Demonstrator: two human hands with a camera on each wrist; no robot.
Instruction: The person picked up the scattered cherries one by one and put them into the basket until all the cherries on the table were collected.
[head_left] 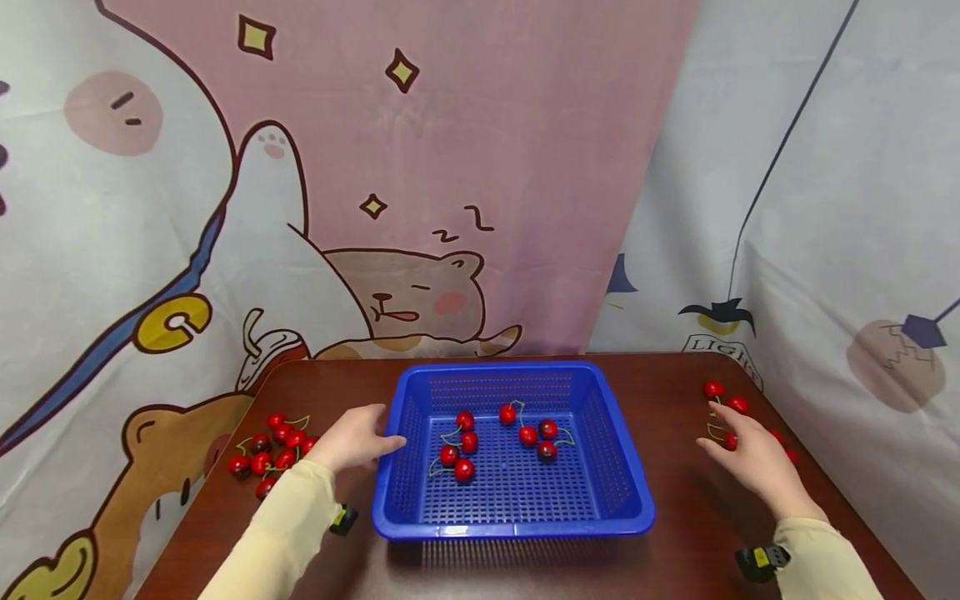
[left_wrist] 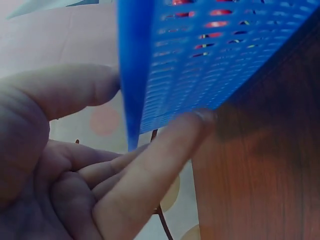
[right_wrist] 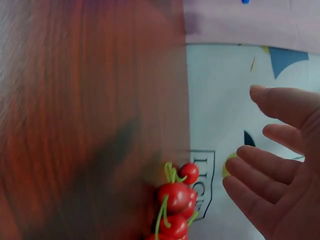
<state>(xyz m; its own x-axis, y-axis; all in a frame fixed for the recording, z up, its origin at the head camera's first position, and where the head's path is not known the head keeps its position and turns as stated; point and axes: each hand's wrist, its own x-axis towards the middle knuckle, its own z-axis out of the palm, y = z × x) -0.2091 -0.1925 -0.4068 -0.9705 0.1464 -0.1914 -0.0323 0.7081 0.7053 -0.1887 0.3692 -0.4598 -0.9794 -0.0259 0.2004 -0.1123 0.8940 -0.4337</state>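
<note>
A blue plastic basket (head_left: pixel 517 531) with perforated walls stands in the middle of the table. Inside are several red cherries with green stems, in a left group (head_left: pixel 464 471) and a right group (head_left: pixel 528 435). My left hand (head_left: pixel 352 439) is at the basket's left rim, its thumb by the rim and the index finger outside the wall; in the left wrist view the fingers (left_wrist: pixel 155 175) look loosely extended. My right hand (head_left: pixel 761 462) hovers with spread fingers by the right-hand cherries (right_wrist: pixel 174 197), partly covering them in the head view and holding nothing.
Another pile of cherries (head_left: pixel 261 463) lies on the table's left side, beside the left forearm. The dark brown wooden table (head_left: pixel 675 533) ends at a cartoon-printed cloth (head_left: pixel 510 167) behind and at both sides. Each wrist wears a small dark camera (head_left: pixel 762 560).
</note>
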